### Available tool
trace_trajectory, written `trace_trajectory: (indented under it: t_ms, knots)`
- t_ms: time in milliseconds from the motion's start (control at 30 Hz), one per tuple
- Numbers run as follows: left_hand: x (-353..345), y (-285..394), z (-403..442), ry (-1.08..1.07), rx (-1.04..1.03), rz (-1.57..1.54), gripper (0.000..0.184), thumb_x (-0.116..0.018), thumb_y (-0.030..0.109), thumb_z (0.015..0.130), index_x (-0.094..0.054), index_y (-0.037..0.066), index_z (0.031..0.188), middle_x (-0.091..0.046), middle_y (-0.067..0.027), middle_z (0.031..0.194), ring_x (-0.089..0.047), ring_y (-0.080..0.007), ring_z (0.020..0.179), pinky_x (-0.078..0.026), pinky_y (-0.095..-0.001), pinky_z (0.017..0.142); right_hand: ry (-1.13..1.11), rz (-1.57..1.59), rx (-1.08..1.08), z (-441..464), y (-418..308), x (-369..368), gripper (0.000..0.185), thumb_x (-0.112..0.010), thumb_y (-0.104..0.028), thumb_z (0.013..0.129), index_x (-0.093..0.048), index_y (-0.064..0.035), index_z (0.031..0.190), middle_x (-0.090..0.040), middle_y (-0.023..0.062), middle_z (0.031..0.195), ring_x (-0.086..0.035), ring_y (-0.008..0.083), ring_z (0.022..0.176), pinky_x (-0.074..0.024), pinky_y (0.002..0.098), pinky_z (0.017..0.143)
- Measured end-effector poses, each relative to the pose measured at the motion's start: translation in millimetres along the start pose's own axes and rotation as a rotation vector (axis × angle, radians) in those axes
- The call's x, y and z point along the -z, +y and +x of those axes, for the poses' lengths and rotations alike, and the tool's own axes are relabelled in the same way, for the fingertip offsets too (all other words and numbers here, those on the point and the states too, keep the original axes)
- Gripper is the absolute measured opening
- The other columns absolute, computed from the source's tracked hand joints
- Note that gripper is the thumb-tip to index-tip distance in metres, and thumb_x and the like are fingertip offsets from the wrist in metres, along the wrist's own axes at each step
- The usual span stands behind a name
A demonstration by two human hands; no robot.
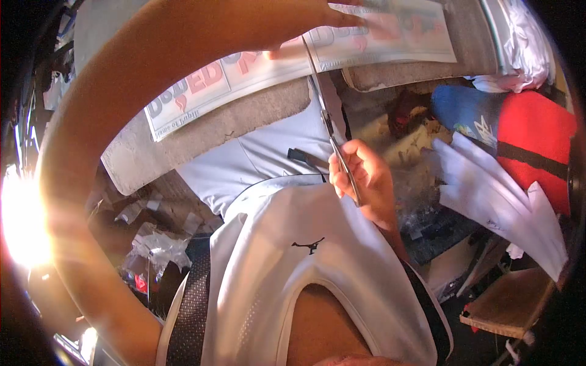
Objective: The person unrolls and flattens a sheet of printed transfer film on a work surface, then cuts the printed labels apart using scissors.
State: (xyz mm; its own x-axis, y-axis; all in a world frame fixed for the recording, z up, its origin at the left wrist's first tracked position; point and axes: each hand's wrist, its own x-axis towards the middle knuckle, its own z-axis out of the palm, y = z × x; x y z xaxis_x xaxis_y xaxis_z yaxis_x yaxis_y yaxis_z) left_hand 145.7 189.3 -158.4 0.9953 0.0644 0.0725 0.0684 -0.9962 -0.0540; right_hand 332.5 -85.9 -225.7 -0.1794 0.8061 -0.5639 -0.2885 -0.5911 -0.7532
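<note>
A long white printed sheet (204, 100) with red and grey lettering lies across the work surface at the top. My left hand (305, 19) rests on it, fingers stretched out towards the right, partly blurred and cut off by the top edge. My right hand (369, 180) is closed around the handles of a pair of metal scissors (328, 125). Their long blades point up and reach over the sheet's lower edge, close to the left hand. Whether the blades are parted is hard to make out.
Grey boards (213, 137) carry the sheet, with a gap between them. A dark-handled object (299, 155) lies by my lap. White papers (500, 204) and a red and blue item (534, 137) are at right. Plastic scraps (155, 247) lie lower left, and a wooden stool (506, 302) stands lower right.
</note>
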Motion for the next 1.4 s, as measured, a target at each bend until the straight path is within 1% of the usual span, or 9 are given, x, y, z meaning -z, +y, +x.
trace_trajectory:
  t_ms: [33,233,433,467,533,633,733,1067,1400]
  knots:
    - [-0.5,0.4,0.2,0.001,0.008,0.001,0.086,-0.075,0.002,0.083,-0.035,0.015,0.158,-0.042,-0.0110,0.160,-0.051,-0.0332,0.137,-0.040,-0.0423,0.117,-0.021,-0.111,0.000,4.3,-5.8,0.2,0.029,-0.080,-0.015,0.090,-0.059,-0.0026,0.106,-0.065,0.0027,0.092,-0.065,0.0075,0.082,-0.0548,0.0246,0.074]
    - [0.8,1.6,1.2,-0.023,0.032,0.038,0.088,-0.074,-0.001,0.084,-0.033,0.016,0.160,-0.043,-0.0109,0.159,-0.051,-0.0323,0.137,-0.040,-0.0426,0.118,-0.062,-0.040,0.142,17.7,-6.4,-5.3,0.028,-0.079,-0.012,0.090,-0.059,-0.0026,0.105,-0.065,0.0021,0.090,-0.065,0.0081,0.083,-0.0545,0.0250,0.079]
    - [14.3,5.3,0.2,0.009,-0.005,0.012,0.083,-0.071,-0.002,0.086,-0.035,0.016,0.159,-0.045,-0.0101,0.158,-0.052,-0.0312,0.136,-0.040,-0.0424,0.117,-0.046,-0.032,0.121,20.2,-7.6,-6.8,0.028,-0.079,-0.010,0.089,-0.058,-0.0024,0.106,-0.064,0.0022,0.094,-0.065,0.0084,0.085,-0.0541,0.0255,0.081]
    - [21.5,8.8,0.0,-0.057,0.014,0.033,0.082,-0.070,-0.002,0.086,-0.035,0.016,0.159,-0.045,-0.0101,0.158,-0.052,-0.0311,0.135,-0.040,-0.0424,0.117,-0.046,-0.032,0.120,21.3,-7.1,-6.8,0.028,-0.079,-0.010,0.089,-0.058,-0.0024,0.106,-0.064,0.0022,0.094,-0.065,0.0084,0.085,-0.0541,0.0255,0.081]
    - [28.6,9.5,1.7,-0.122,0.033,0.054,0.081,-0.070,-0.001,0.087,-0.036,0.016,0.158,-0.045,-0.0101,0.158,-0.052,-0.0310,0.135,-0.041,-0.0423,0.117,-0.039,-0.018,0.139,23.6,-5.9,-6.5,0.028,-0.079,-0.009,0.089,-0.058,-0.0020,0.105,-0.064,0.0019,0.093,-0.064,0.0083,0.086,-0.0541,0.0255,0.079]
    - [21.8,4.2,2.3,-0.138,0.025,-0.112,0.080,-0.071,0.000,0.087,-0.038,0.016,0.157,-0.046,-0.0102,0.158,-0.052,-0.0315,0.134,-0.040,-0.0421,0.117,-0.041,-0.006,0.124,22.1,-8.6,-6.2,0.028,-0.079,-0.009,0.089,-0.058,-0.0020,0.105,-0.063,0.0019,0.092,-0.064,0.0080,0.084,-0.0542,0.0247,0.073]
    - [2.1,2.7,-0.4,-0.016,0.020,0.024,0.078,-0.073,0.001,0.086,-0.040,0.016,0.156,-0.046,-0.0104,0.157,-0.052,-0.0322,0.134,-0.040,-0.0420,0.117,-0.035,-0.008,0.100,22.7,-10.4,-5.5,0.028,-0.079,-0.009,0.089,-0.058,-0.0021,0.105,-0.063,0.0020,0.091,-0.064,0.0078,0.081,-0.0537,0.0236,0.068]
    - [2.6,-1.1,-1.7,-0.049,0.002,0.038,0.080,-0.076,0.006,0.086,-0.040,0.015,0.157,-0.044,-0.0088,0.159,-0.050,-0.0305,0.137,-0.039,-0.0406,0.117,-0.037,-0.027,0.116,24.1,-13.7,-8.2,0.028,-0.079,-0.006,0.088,-0.057,-0.0022,0.105,-0.063,0.0019,0.090,-0.063,0.0071,0.077,-0.0522,0.0231,0.063]
    - [3.4,2.8,0.1,-0.026,0.012,0.089,0.077,-0.074,0.007,0.088,-0.041,0.016,0.156,-0.043,-0.0073,0.161,-0.049,-0.0303,0.138,-0.038,-0.0413,0.118,0.035,-0.054,0.110,18.7,-9.3,-14.4,0.025,-0.073,-0.019,0.096,-0.058,-0.0010,0.106,-0.064,0.0035,0.083,-0.061,0.0069,0.070,-0.0503,0.0232,0.059]
